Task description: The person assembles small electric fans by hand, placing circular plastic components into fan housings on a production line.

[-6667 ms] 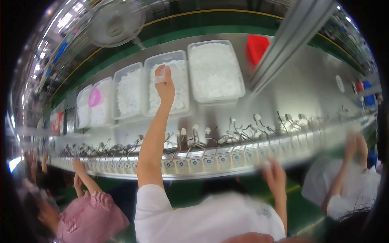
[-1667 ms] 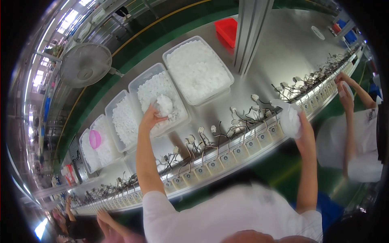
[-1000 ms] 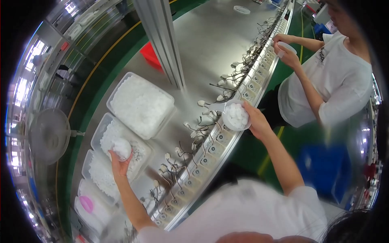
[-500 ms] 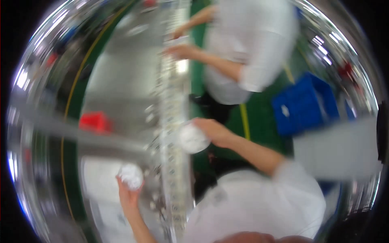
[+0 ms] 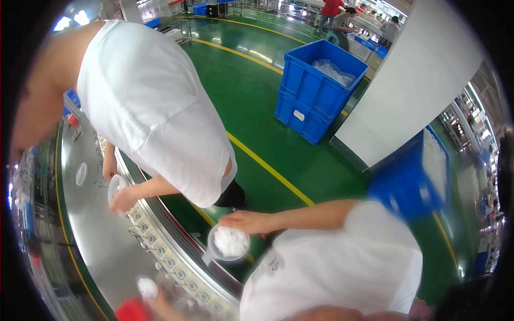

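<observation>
My right hand (image 5: pixel 250 221) grips the rim of a round translucent cup (image 5: pixel 213 255). Small white pieces (image 5: pixel 231 242) fill it, too blurred together to name. The cup is over the near edge of the work line, beside my white shirt. Low on the left, my left hand (image 5: pixel 160 306) is closed around a smaller white round container (image 5: pixel 147 288), just above the metal table (image 5: pixel 101 251). Part of that hand is smeared by motion. A red bin (image 5: pixel 132 310) lies close to it.
A co-worker in a white shirt (image 5: pixel 155 112) leans over the line on the left, holding a white bowl (image 5: pixel 116 187). A row of square pale fixtures (image 5: pixel 170 262) runs along the table. Stacked blue crates (image 5: pixel 305 91), a white pillar (image 5: pixel 396 91) and another blue crate (image 5: pixel 401 176) stand on the green floor (image 5: pixel 251 107).
The view has swung to the right, bringing the crates and pillar into sight. Both hands still hold their white containers; the left is now lower in the picture, by the red bin.
</observation>
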Demonstrator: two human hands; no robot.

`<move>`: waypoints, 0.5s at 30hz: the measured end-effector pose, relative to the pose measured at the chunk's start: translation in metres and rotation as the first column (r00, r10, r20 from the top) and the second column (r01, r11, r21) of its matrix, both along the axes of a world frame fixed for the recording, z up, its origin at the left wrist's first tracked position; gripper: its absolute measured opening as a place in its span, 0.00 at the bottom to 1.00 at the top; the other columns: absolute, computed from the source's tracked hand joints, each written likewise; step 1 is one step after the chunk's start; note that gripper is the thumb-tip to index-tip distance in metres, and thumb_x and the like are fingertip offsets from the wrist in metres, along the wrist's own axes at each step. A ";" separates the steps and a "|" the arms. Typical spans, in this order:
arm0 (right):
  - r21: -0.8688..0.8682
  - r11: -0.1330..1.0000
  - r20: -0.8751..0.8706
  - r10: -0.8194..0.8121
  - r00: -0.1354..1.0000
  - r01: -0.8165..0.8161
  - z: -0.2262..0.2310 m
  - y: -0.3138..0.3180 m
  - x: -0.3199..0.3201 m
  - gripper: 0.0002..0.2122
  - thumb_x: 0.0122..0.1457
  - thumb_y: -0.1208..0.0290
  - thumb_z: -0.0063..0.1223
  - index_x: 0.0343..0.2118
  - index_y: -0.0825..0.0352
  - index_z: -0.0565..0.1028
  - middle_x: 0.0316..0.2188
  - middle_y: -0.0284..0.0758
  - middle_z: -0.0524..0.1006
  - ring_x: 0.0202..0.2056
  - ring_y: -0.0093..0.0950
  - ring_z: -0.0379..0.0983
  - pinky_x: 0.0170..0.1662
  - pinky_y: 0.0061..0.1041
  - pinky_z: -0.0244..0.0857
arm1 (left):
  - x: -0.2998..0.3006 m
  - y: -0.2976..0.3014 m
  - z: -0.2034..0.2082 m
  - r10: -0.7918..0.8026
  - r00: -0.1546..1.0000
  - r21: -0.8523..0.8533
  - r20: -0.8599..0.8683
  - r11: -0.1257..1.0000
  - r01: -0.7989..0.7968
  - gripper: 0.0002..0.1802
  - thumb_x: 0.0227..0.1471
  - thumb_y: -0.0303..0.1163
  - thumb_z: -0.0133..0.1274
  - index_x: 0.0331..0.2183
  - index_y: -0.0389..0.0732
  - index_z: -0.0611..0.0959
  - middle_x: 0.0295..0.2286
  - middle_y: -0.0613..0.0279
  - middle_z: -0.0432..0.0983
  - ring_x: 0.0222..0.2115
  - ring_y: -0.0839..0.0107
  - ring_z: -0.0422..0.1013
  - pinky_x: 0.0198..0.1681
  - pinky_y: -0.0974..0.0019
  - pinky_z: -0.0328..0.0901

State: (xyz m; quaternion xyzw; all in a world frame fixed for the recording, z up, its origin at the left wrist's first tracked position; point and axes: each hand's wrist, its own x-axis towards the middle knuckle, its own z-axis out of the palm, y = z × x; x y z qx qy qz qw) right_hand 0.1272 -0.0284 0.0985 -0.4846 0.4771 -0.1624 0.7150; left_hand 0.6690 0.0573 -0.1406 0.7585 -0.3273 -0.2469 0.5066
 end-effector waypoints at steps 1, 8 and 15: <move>-0.005 0.999 -0.009 -0.043 0.999 0.043 -0.002 -0.002 -0.014 0.25 0.63 0.50 0.37 0.55 0.63 0.65 0.45 0.36 0.71 0.44 0.27 0.69 0.42 0.26 0.67 | -0.026 -0.022 0.026 0.068 0.818 -0.030 -0.571 0.994 -0.104 0.33 0.57 0.54 0.30 0.54 0.39 0.66 0.52 0.52 0.63 0.52 0.55 0.60 0.52 0.48 0.59; -0.030 0.993 -0.041 -0.116 0.992 0.115 -0.081 -0.003 -0.031 0.22 0.65 0.55 0.35 0.53 0.65 0.67 0.46 0.37 0.72 0.47 0.26 0.67 0.48 0.25 0.63 | -0.041 -0.035 0.020 0.134 0.552 0.072 -0.823 0.989 -0.132 0.38 0.55 0.57 0.25 0.55 0.39 0.63 0.54 0.51 0.61 0.54 0.51 0.58 0.55 0.44 0.56; 0.056 0.973 -0.029 -0.221 0.975 0.223 -0.070 0.019 -0.058 0.21 0.65 0.56 0.36 0.50 0.69 0.70 0.46 0.37 0.73 0.49 0.25 0.66 0.54 0.23 0.56 | -0.014 -0.014 0.041 0.135 0.837 0.065 -0.531 0.991 -0.119 0.31 0.55 0.49 0.33 0.53 0.37 0.66 0.52 0.51 0.63 0.52 0.55 0.60 0.52 0.50 0.58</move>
